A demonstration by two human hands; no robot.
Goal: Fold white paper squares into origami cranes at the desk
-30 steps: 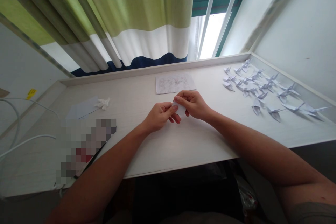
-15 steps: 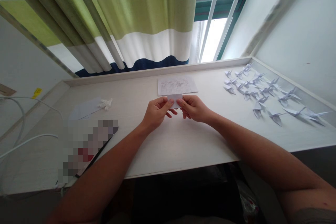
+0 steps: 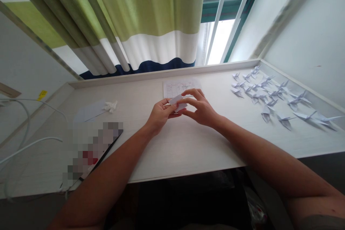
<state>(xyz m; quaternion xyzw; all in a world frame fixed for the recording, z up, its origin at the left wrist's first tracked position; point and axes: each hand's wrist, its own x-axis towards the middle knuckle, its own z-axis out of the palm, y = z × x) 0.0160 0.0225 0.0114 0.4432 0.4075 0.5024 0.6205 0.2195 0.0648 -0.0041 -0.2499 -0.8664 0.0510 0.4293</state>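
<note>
A small folded piece of white paper [image 3: 176, 97] is held tilted above the middle of the desk. My left hand [image 3: 159, 115] pinches it from the left, thumb on top and fingers beneath. My right hand [image 3: 201, 107] is arched around its right side, with the fingertips at the paper's edges and the thumb below. Just behind my hands lies a printed sheet [image 3: 172, 88], partly covered by my right fingers.
Several white folded-paper cranes [image 3: 269, 93] stand on the right of the desk [image 3: 172, 151]. On the left are loose paper sheets [image 3: 91, 111], a crumpled white piece [image 3: 110, 106], a blurred-out dark-edged object [image 3: 97, 151] and white cables [image 3: 29, 143]. A curtain [image 3: 151, 10] hangs behind.
Both hands pinched the paper level by its near edge; now the paper is turned at an angle. My right fingers have lifted and spread around its right side, while my left keeps its pinch.
</note>
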